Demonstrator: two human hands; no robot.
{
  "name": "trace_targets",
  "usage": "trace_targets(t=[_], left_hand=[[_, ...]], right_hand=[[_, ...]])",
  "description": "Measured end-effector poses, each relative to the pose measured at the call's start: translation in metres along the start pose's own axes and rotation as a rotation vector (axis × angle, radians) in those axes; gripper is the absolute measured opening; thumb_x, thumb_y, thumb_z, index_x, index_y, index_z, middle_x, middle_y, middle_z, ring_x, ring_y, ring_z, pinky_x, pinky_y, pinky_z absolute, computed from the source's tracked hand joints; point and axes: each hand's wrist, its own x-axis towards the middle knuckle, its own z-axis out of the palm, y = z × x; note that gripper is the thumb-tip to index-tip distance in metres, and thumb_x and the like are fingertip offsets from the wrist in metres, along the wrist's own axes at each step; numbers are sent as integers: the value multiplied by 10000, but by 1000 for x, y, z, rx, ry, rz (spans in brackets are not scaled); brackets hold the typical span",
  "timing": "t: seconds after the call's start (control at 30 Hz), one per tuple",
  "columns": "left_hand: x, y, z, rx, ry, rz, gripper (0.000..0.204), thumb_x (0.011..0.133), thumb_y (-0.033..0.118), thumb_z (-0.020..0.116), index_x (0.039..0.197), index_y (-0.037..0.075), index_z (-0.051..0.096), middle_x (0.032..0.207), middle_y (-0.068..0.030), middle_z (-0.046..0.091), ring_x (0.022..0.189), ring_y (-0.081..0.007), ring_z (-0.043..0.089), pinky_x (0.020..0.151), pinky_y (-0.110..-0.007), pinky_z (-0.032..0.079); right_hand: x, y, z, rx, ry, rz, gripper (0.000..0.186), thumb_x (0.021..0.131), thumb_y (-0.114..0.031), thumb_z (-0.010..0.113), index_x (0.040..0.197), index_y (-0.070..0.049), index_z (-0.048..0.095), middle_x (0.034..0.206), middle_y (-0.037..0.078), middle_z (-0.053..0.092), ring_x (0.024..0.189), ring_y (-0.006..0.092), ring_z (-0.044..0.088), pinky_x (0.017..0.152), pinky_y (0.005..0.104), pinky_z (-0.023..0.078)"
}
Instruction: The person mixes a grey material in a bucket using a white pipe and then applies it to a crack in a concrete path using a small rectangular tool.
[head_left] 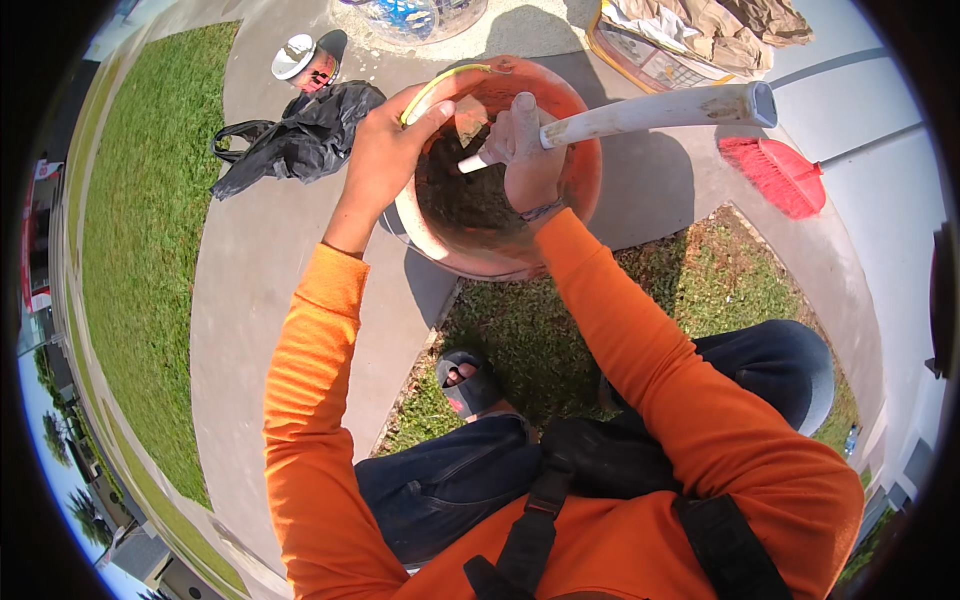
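Note:
An orange-brown bucket [490, 262] stands in front of me, its inside dark and dirty. My left hand [398, 140] is closed over its left rim, thumb inside and fingers hidden beyond the edge. From under that hand a thin yellow strip [455, 72] curves along the far rim. Over the bucket's opening, my right hand [525, 155] grips a white pipe [665, 112] with brownish stains. The pipe's wide open end points to the upper right. On the other side of my fist a narrow white tip [472, 163] points down into the bucket.
Left of the bucket lies a black plastic bag [300, 140], with a small paint-marked can [308, 62] behind it. Further back are a blue-stained clear tub [420, 15] and a crate [650, 62] of brown paper. A red broom [778, 175] rests at the right. Grass borders the pavement.

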Motion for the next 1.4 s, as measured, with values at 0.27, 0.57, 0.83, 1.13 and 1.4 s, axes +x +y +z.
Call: trace_targets(t=[0.27,0.57,0.83,1.13,1.4], left_hand=[[-6,-1,0,6,-49,-33,394,947,291,682,1247,37,666,1021,-45,723,930,-85,634,864,-267,504],[-2,9,8,143,-67,-29,392,946,353,670,1203,58,687,942,-73,732,852,-90,634,790,-274,507],[7,-6,-1,-3,-13,-58,428,941,355,674,1239,48,676,1008,-57,734,906,-104,652,857,-272,503],[3,-13,-15,-12,-32,-97,435,940,347,684,1248,40,672,1072,-60,718,949,-100,638,877,-273,500],[7,-7,-5,-46,-88,-55,435,938,343,688,1256,47,671,1080,-59,717,968,-96,636,889,-272,498]], right_hand=[[12,-29,8,-92,64,-145,456,1034,-316,548,678,-37,602,556,-50,484,479,51,408,464,260,330],[18,-32,-7,-331,151,107,340,1021,-329,574,802,-96,458,568,-47,375,456,57,331,413,244,246],[25,-46,-16,-49,54,76,442,1019,-368,571,706,-117,385,521,-28,350,420,78,303,397,272,219],[39,-78,-7,-90,15,2,524,1011,-390,576,615,-131,352,492,-26,325,369,100,295,385,275,236],[35,-38,-20,-247,201,96,459,1022,-375,561,673,-140,376,502,-40,284,384,86,269,386,280,227]])
